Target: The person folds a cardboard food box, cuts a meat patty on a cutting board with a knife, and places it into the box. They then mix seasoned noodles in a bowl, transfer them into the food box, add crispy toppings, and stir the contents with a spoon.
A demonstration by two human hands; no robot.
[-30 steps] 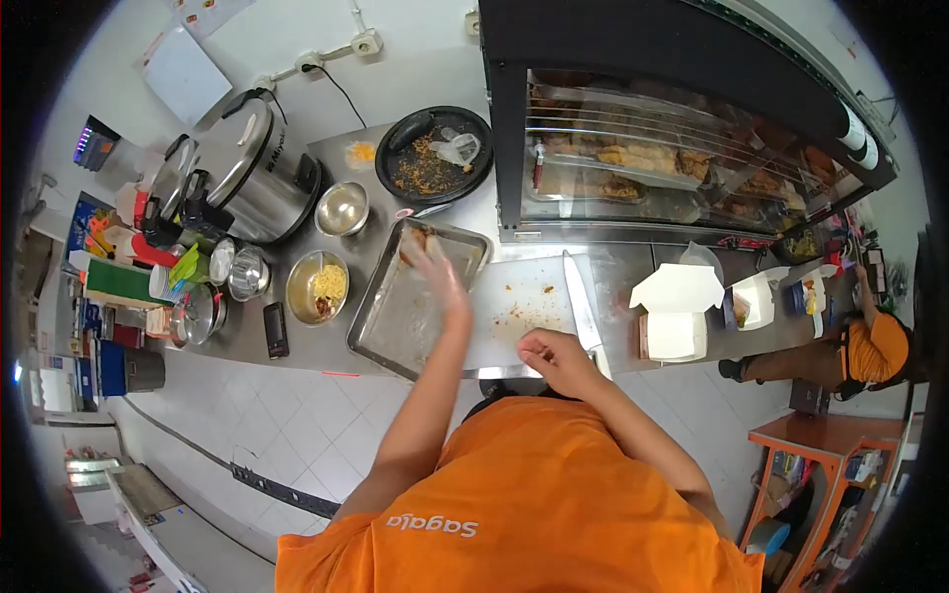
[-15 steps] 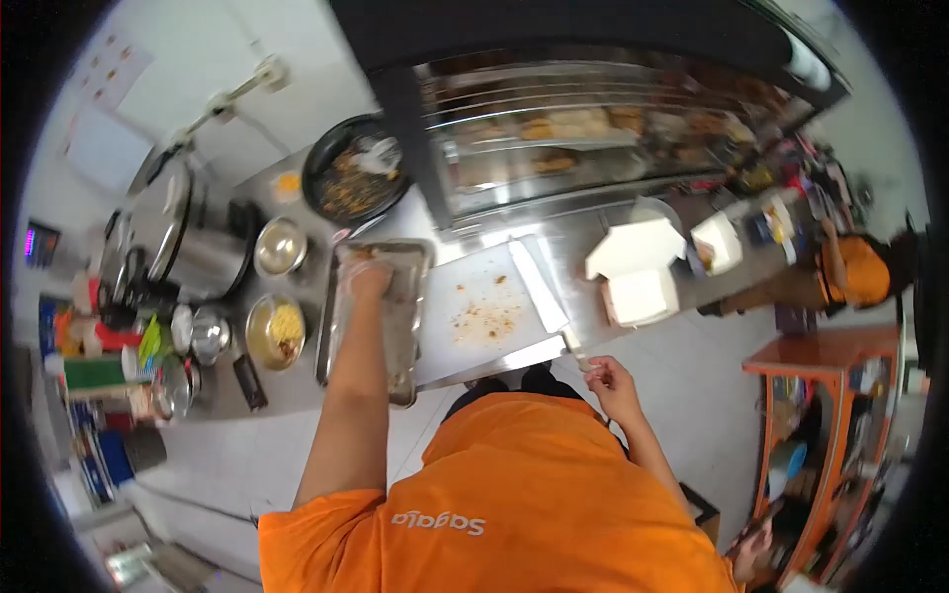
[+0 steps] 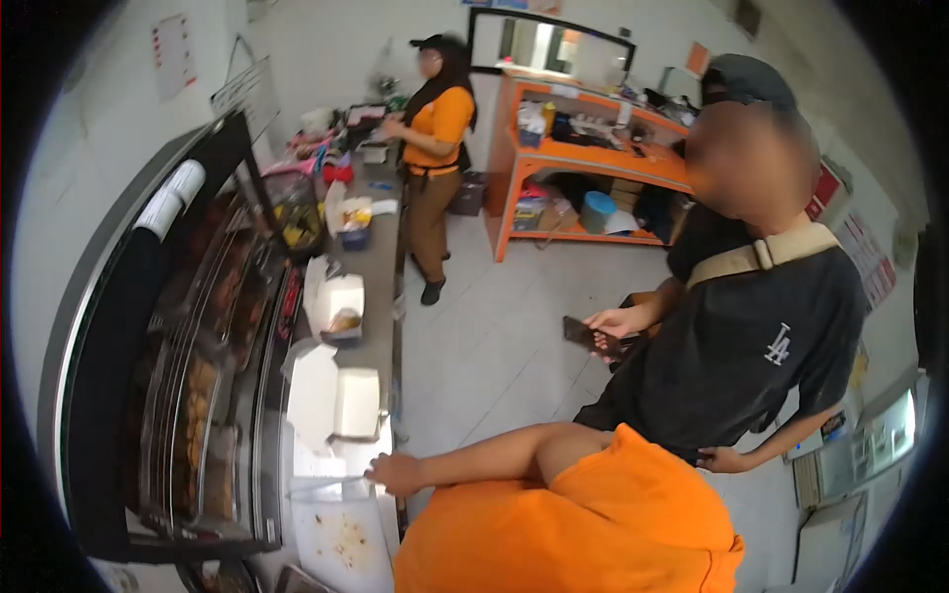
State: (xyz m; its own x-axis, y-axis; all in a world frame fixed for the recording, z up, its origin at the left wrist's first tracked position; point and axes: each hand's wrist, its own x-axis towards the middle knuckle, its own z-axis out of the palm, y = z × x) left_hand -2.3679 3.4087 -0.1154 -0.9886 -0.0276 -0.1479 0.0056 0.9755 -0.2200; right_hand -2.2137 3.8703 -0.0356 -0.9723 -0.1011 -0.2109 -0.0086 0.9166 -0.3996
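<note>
Since half a second ago the view has swung to the wearer's right, and the right hand (image 3: 395,474), then at the end of the knife's handle, has closed on it. Its fingers are curled together around the handle, which they mostly hide. The left hand, last seen over the metal tray, is out of frame; I cannot tell its state. The knife (image 3: 326,484) points away from the wearer's body, blade seen nearly edge-on at the near-box end of the cutting board (image 3: 318,575); whether blade and board touch is unclear. Brown crumbs (image 3: 346,544) are scattered on the board. Just beyond the knife, an open white box (image 3: 358,403) sits on the counter (image 3: 381,275), lid folded back; a second box (image 3: 341,299), also open, holds some food, and a third container (image 3: 354,222) stands farther along. The display cabinet (image 3: 94,415), with trays of browned food behind glass, lines the wall side. A person in black (image 3: 741,346) stands close by, one hand (image 3: 621,321) around a phone (image 3: 581,332). Farther off, a co-worker in orange (image 3: 445,128) stands at the counter's far end, near an orange shelf unit (image 3: 613,168).
</note>
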